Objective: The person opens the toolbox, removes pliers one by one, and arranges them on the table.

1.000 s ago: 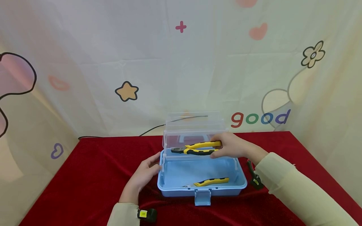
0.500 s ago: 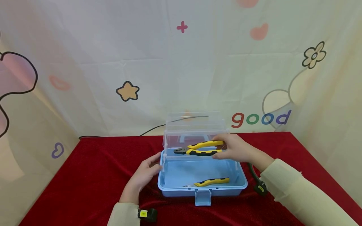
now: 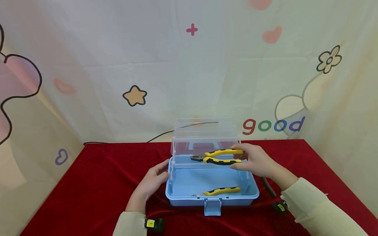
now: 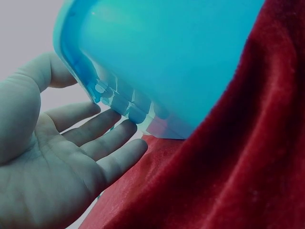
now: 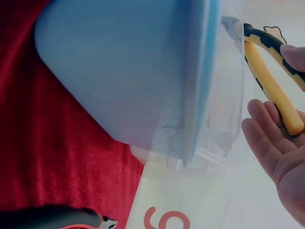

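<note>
My right hand (image 3: 255, 160) grips a pair of combination pliers (image 3: 221, 152) by its yellow-and-black handles, above the back part of a light blue toolbox (image 3: 206, 177). The pliers' dark metal head points left and the handles are spread; the right wrist view shows my thumb on one handle and fingers by the other. My left hand (image 3: 152, 180) touches the toolbox's left end, thumb at the rim and fingers fairly straight along the outside. Inside, near the front wall, lies a tool with a yellow-and-black handle (image 3: 222, 191) and a metal tip, partly hidden.
The transparent lid (image 3: 203, 131) stands raised at the back, and the front latch (image 3: 212, 208) hangs down. Right of the box, a black-handled tool with red trim (image 5: 62, 217) lies on the red cloth (image 3: 118, 170). A printed curtain (image 3: 165, 82) hangs behind the table.
My right hand has shifted to the right with the pliers, still above the toolbox. My left hand stays at the box's left end. The view has tilted slightly.
</note>
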Motion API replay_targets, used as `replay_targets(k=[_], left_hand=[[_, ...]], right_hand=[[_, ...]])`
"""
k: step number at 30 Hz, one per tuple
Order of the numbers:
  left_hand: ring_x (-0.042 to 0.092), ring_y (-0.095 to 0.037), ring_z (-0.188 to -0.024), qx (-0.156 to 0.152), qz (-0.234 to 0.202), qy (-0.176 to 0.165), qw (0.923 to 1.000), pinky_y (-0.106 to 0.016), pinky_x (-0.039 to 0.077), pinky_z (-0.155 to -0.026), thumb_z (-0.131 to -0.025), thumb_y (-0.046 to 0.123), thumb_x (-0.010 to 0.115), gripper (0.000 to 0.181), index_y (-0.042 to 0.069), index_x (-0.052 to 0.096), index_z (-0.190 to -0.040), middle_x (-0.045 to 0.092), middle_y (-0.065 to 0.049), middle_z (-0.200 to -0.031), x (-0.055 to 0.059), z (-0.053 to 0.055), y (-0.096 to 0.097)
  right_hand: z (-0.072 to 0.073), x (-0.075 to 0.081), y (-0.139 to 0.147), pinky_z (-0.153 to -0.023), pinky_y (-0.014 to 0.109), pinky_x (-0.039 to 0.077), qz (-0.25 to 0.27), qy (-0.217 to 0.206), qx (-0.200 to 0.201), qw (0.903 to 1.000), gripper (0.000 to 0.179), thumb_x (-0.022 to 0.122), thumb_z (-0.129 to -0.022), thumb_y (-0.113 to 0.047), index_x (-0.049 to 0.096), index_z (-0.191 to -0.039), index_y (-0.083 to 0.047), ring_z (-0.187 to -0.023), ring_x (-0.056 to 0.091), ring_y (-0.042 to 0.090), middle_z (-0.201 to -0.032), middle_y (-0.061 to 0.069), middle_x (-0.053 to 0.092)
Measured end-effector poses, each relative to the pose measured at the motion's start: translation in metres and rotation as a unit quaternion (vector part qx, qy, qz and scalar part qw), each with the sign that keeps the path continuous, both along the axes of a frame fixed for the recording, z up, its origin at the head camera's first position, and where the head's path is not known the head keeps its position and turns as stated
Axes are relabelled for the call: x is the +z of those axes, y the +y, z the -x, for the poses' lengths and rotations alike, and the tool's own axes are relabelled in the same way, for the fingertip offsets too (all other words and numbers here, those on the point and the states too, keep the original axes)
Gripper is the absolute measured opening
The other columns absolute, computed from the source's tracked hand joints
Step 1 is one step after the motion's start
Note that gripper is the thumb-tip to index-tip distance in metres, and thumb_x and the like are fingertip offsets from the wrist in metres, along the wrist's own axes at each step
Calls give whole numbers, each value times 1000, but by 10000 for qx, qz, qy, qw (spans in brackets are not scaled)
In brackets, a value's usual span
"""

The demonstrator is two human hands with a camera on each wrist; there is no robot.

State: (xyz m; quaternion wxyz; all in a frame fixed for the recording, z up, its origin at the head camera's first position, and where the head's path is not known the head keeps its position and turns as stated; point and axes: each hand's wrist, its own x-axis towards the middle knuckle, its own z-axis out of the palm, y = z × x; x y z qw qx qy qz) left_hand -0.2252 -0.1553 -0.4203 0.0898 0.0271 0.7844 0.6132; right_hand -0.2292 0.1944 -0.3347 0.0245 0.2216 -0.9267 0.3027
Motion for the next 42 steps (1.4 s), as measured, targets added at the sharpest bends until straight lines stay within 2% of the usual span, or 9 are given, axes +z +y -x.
replay_targets(k=[4, 10, 18, 31, 38, 42], left_hand=[[53, -27, -120, 4, 2, 3, 10000, -46, 47, -99, -88, 16, 56, 59, 19, 39, -145, 49, -9, -141, -1, 1, 0], [54, -27, -119, 15, 8, -28, 10000, -46, 47, -99, -87, 16, 56, 60, 19, 40, -145, 49, -9, -141, -1, 1, 0], [52, -28, -121, 34, -10, -59, 10000, -47, 46, -99, -86, 17, 58, 62, 19, 39, -145, 48, -9, -142, -1, 1, -1], [54, -28, -120, 20, 12, -4, 10000, -47, 48, -97, -87, 17, 58, 61, 20, 40, -145, 49, -9, -142, -1, 1, 0], [55, -27, -119, 31, -33, -46, 10000, -46, 48, -98, -87, 16, 57, 60, 21, 41, -144, 50, -9, -140, -1, 1, 0], [54, -27, -120, 39, -30, -43, 10000, -46, 47, -98, -87, 16, 56, 59, 21, 41, -144, 49, -8, -141, -1, 1, 0]], right_hand=[[-5, -4, 7, -71, 30, 58, 182, 129, -181, 9996, 55, 79, -74, -28, 59, -121, -8, -90, 67, 21, -107, 9, 66], [-13, -9, 13, -69, 30, 59, 500, 97, -425, 9978, 58, 79, -74, -25, 57, -125, -7, -91, 68, 25, -111, 13, 65], [-20, -14, 19, -73, 31, 59, 865, 88, -611, 9943, 59, 77, -77, -26, 54, -128, -7, -96, 68, 28, -116, 15, 63], [-29, -25, 31, -72, 26, 58, 1237, 472, -1027, 9859, 55, 76, -78, -24, 55, -126, -7, -95, 69, 30, -112, 16, 66], [-35, -30, 38, -71, 15, 55, 1407, 621, -1307, 9794, 55, 76, -78, -23, 55, -127, -7, -93, 69, 25, -110, 17, 67], [-37, -32, 41, -71, 11, 52, 1532, 685, -1348, 9766, 55, 76, -79, -20, 55, -127, -5, -89, 69, 11, -108, 19, 68]])
